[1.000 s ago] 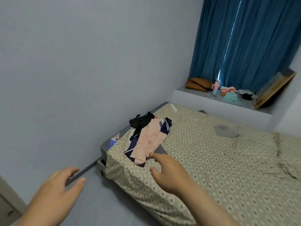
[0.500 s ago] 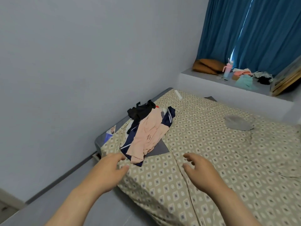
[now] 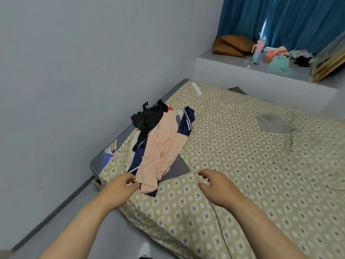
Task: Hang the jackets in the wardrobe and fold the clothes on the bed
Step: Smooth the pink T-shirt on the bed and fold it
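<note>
A pile of clothes lies at the left corner of the bed (image 3: pixel 242 174): a pink garment (image 3: pixel 162 148) on top, a navy one with white stripes (image 3: pixel 184 124) under it, a black one (image 3: pixel 149 118) at the far side. My left hand (image 3: pixel 121 187) reaches the near edge of the pile, fingertips touching the pink and navy hem; whether it pinches the cloth I cannot tell. My right hand (image 3: pixel 216 186) hovers just right of the pile above the patterned sheet, fingers loosely curled and empty.
A grey cloth (image 3: pixel 272 123) lies flat further back on the bed. A ledge (image 3: pixel 224 58) under blue curtains (image 3: pixel 280 21) holds a brown cushion (image 3: pixel 231 44), a bottle (image 3: pixel 258 50), small clothes and a leaning frame (image 3: pixel 328 60). A grey wall runs along the left.
Both hands have moved forward toward the pile. My left hand went from beside the bed to the pile's near edge; the view has come closer to the bed.
</note>
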Tool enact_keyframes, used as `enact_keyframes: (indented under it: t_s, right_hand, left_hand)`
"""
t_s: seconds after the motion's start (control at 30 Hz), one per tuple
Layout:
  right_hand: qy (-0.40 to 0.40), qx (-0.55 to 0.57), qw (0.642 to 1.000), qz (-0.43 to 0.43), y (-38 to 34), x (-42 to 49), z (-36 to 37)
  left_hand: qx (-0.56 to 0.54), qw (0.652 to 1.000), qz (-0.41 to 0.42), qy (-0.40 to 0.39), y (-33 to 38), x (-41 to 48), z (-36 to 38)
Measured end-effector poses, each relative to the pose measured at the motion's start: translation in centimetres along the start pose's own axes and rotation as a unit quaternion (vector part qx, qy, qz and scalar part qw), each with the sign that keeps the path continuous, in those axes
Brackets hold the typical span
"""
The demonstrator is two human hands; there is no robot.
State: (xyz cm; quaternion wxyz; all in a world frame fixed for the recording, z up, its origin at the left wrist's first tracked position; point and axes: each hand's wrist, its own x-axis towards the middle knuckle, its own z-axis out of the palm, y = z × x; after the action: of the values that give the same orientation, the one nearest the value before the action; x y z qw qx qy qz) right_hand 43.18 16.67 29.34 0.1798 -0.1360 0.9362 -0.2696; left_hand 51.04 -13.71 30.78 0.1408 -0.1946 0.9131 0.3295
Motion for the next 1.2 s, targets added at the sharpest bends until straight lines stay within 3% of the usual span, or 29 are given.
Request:
enact_keyframes:
  t_s: [0.3, 0.43, 0.5, 0.57, 0.63, 0.73, 0.83, 0.9, 0.97, 1.07, 1.2]
  right_hand:
    - [-0.092, -0.065, 0.989, 0.092, -1.4, 16.6, 8.4]
    - [-0.135, -0.069, 0.979, 0.134, -1.8, 23.1, 12.7]
    - [-0.154, -0.064, 0.974, 0.152, -1.8, 25.7, 14.8]
    - [-0.168, -0.055, 0.969, 0.17, -1.7, 27.9, 16.8]
    - [-0.18, -0.046, 0.965, 0.183, -1.6, 29.3, 18.7]
    - [-0.199, -0.044, 0.961, 0.189, -1.2, 30.2, 20.5]
    - [-0.215, -0.046, 0.954, 0.202, -0.7, 30.4, 21.3]
    - [-0.215, -0.041, 0.953, 0.211, -0.6, 30.3, 21.3]
    - [-0.215, -0.026, 0.952, 0.217, -0.9, 30.1, 20.8]
    - [-0.2, 0.004, 0.957, 0.21, -2.2, 29.7, 19.4]
    - [-0.125, 0.091, 0.975, 0.157, -5.1, 29.1, 16.2]
  left_hand:
    - [0.011, 0.989, -0.063, -0.133, -7.6, 22.3, 1.1]
    - [0.0, 0.969, -0.137, -0.207, -11.5, 31.9, 3.1]
    - [-0.012, 0.952, -0.189, -0.242, -12.7, 36.1, 5.1]
    - [-0.14, 0.904, -0.292, -0.28, -14.1, 38.7, 7.4]
    - [-0.207, 0.868, -0.329, -0.309, -15.7, 41.0, 10.0]
    - [-0.178, 0.87, -0.338, -0.313, -16.3, 43.2, 14.0]
    - [-0.131, 0.891, -0.349, -0.258, -16.4, 44.2, 16.0]
    - [-0.153, 0.877, -0.374, -0.26, -16.0, 44.5, 16.5]
    - [-0.17, 0.878, -0.363, -0.262, -14.8, 44.0, 15.6]
    - [-0.202, 0.912, -0.242, -0.264, -11.6, 42.5, 12.6]
    - [-0.374, 0.876, -0.137, -0.27, -6.2, 37.9, 5.6]
